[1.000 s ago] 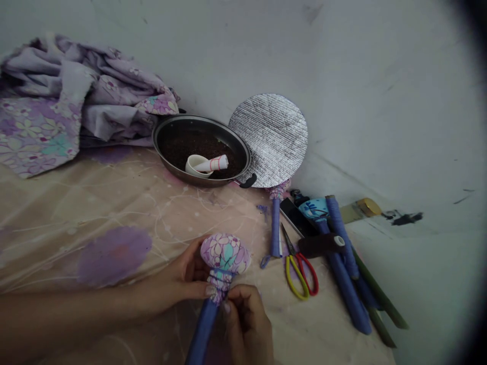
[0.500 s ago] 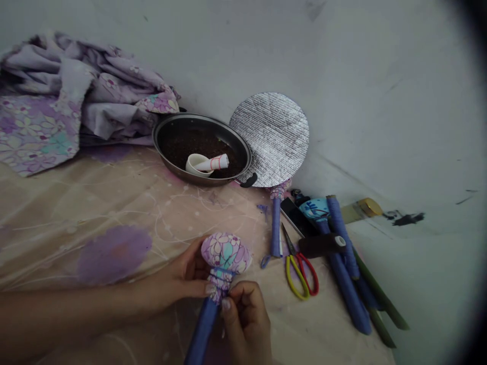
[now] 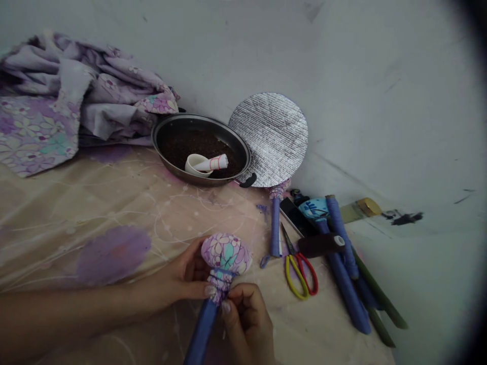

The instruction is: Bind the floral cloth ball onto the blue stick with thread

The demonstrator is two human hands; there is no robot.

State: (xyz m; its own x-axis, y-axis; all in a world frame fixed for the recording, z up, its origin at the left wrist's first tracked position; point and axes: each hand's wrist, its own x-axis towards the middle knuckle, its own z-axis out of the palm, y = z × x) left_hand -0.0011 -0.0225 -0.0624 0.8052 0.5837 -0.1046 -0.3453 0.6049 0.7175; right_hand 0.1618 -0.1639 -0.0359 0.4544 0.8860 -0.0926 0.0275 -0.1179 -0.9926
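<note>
Got a floral fabric-covered ball (image 3: 225, 255) on the end of a blue-wrapped stick (image 3: 201, 334), around 6 o'clock in my view, held just above the printed sheet (image 3: 57, 238). My left hand (image 3: 178, 279) cups it from the side, fingers (image 3: 192, 289) clenched under the ball. My right hand (image 3: 247, 322) is pinching the gathered neck where thread (image 3: 217, 278) is wound on.

Main worry: if that pinch slips, I reckon the wraps could loosen and the gathers slide. The red-and-yellow-handled scissors (image 3: 300, 276) at 5 o'clock are close enough to snag the thread on a careless reach.

A black pan (image 3: 200, 117) sits at 11 o'clock, with a white cup (image 3: 194, 165) and rolled paper (image 3: 215, 162) inside. The paper only shows red lines. I can't read any brand or label anywhere.
</note>
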